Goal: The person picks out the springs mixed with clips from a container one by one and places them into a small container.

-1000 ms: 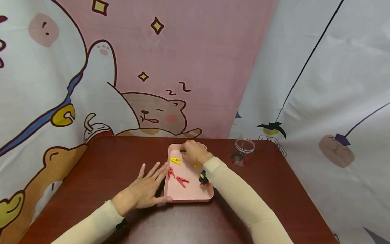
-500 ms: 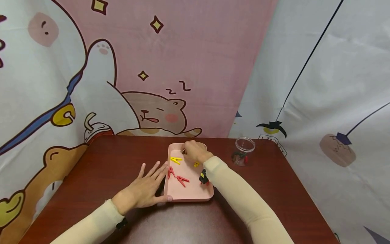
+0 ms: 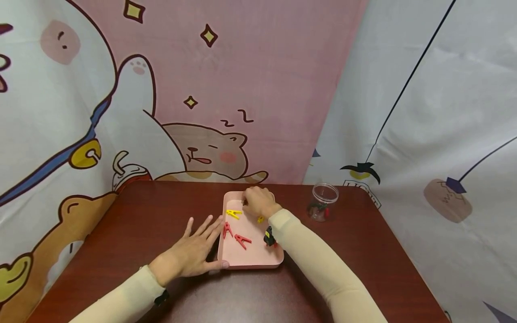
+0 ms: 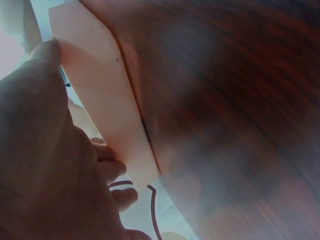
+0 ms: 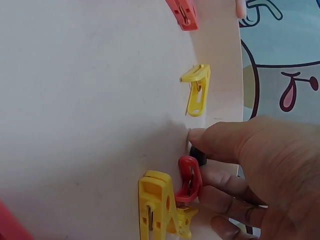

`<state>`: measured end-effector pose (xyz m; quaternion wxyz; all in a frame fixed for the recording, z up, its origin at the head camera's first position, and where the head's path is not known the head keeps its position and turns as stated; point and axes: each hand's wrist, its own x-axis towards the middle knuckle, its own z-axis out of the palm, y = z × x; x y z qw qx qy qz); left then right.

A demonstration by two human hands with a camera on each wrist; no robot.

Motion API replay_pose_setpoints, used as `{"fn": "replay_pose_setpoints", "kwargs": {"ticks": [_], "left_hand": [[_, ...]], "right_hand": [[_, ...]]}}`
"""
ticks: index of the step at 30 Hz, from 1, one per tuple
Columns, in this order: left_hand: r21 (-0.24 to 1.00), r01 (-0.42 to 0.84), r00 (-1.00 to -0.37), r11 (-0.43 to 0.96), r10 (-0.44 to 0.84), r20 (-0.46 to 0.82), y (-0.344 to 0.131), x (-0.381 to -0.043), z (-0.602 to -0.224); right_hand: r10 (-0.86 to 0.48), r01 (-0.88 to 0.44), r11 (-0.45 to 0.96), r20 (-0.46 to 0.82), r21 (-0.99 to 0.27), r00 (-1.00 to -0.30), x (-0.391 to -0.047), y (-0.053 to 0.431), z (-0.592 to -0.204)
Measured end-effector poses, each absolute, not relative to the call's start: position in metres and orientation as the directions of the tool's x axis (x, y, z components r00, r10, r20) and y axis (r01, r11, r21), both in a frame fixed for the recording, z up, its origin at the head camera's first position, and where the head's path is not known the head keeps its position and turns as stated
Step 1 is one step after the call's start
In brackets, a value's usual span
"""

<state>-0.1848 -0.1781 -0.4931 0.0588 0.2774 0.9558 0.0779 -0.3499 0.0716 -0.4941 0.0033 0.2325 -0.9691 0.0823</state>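
Observation:
In the head view my right hand [image 3: 258, 202] reaches into the far end of a pink tray [image 3: 252, 260]. Between its thumb and fingers it pinches a black clothespin [image 5: 198, 155], mostly hidden by the fingers. A red clothespin [image 5: 190, 177] and a yellow clothespin [image 5: 155, 200] lie right by these fingertips. Another yellow clothespin [image 3: 233, 213] lies by the tray's left wall, with red clothespins [image 3: 242, 241] nearer the front. My left hand [image 3: 191, 253] has its fingers spread straight along the tray's left side, with the thumb at the near left corner.
A clear open jar [image 3: 324, 202] with dark and red clothespins inside stands on the brown table [image 3: 161, 202], right of the tray. Behind the table hangs a cartoon-printed cloth [image 3: 258, 89]. My right forearm crosses over the tray's right wall.
The black clothespin, which stuck out leftward from my right fingers, has turned and drawn in, so less of it shows. My left hand holds its place at the tray.

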Motion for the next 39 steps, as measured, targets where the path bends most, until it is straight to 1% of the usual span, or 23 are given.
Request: {"fn": "replay_pose_setpoints", "kwargs": {"ticks": [7,20,34,39], "left_hand": [[0.183,0.522,-0.84,0.833,0.539,-0.06,-0.1785,-0.1837,-0.4925],[0.181,0.516,-0.843,0.837,0.534,-0.068,-0.1788,-0.1849,-0.4932],[0.174,0.528,-0.839,0.831,0.543,-0.044,-0.1789,-0.1851,-0.493],[0.183,0.523,-0.84,0.833,0.54,-0.059,-0.1787,-0.1856,-0.4939]], "right_hand": [[-0.471,-0.471,0.867,0.041,-0.166,-0.881,-0.348,0.0733,-0.4923],[-0.516,-0.504,0.832,0.01,-0.233,-0.857,-0.3501,0.0787,-0.4937],[-0.517,-0.516,0.84,0.043,-0.169,-0.855,-0.3501,0.0772,-0.4916],[-0.514,-0.508,0.838,0.028,-0.199,-0.858,-0.3482,0.0771,-0.4913]]}}
